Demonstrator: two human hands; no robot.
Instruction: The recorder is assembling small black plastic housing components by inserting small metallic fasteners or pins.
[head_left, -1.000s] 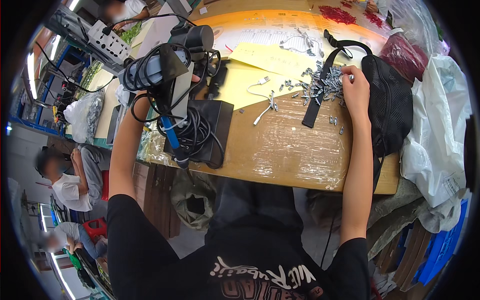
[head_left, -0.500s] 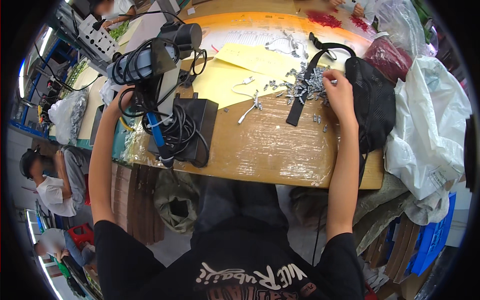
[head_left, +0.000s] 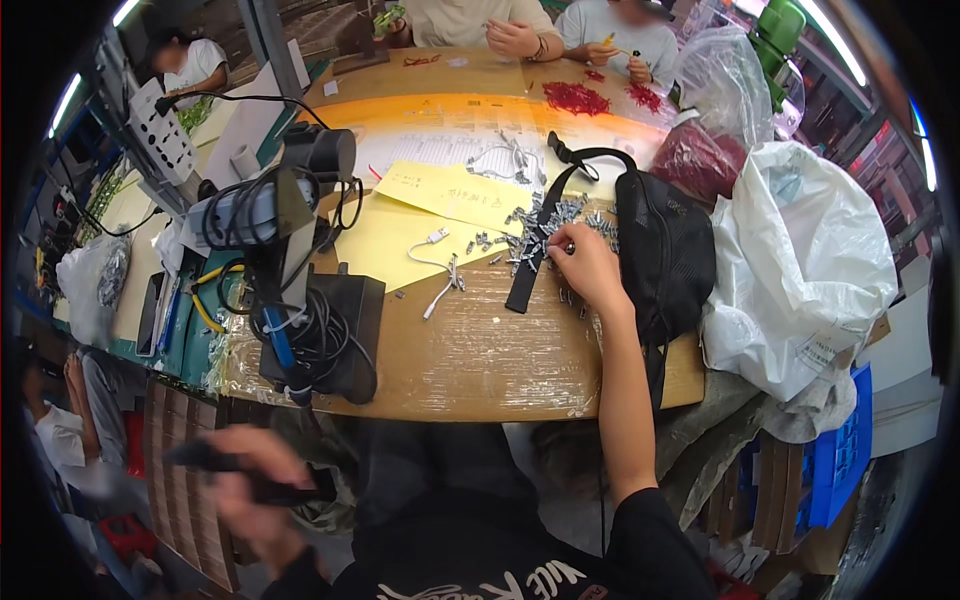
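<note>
My right hand (head_left: pixel 588 263) is over a heap of small grey metal-looking pieces (head_left: pixel 525 250) on the table. Its thumb and fingers are pinched together; whatever is between them is too small to make out. Low on the left, in front of the table edge, my left hand (head_left: pixel 262 490) is smeared by motion, with its fingers around a long black object (head_left: pixel 255 482) whose kind I cannot tell. A black strap (head_left: pixel 530 270) runs through the heap from a black bag (head_left: pixel 665 250) just right of my right hand. A short white cable (head_left: pixel 445 265) lies left of the heap.
On the left stand a black box (head_left: pixel 355 340) and a stand wound with black cables (head_left: pixel 270 220). Yellow paper sheets (head_left: pixel 400 235) lie mid-table. A white plastic bag (head_left: pixel 790 280) bulges at the right edge. Across the table, people work beside red pieces (head_left: pixel 577 98).
My left hand has come away from behind the cable-wound stand, down and toward me, and now holds a black object. The right hand stays at the heap. The view has shifted, showing more far side.
</note>
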